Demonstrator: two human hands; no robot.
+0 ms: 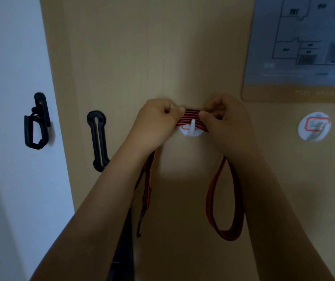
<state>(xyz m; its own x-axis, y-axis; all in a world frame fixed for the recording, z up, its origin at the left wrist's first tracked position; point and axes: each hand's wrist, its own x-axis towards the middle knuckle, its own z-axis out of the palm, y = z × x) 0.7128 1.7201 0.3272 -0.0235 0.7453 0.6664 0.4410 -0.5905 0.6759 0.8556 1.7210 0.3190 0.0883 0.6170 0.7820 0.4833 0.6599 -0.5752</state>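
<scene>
Both arms raised, our left hand (156,120) and right hand (225,120) pinch the red-and-black striped strap (192,115) with curled fingers (203,114) over the white wall hook (192,127).

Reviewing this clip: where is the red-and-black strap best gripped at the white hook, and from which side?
Probably the flat stretch of the strap either side of the white hook, pinched from the front, as the left hand and right hand do. The band is thin and limp, its ends hanging below, so only a taut span clears the upturned prong.

Red-and-black striped strap (192,116) draped over white hook (192,126)
</scene>
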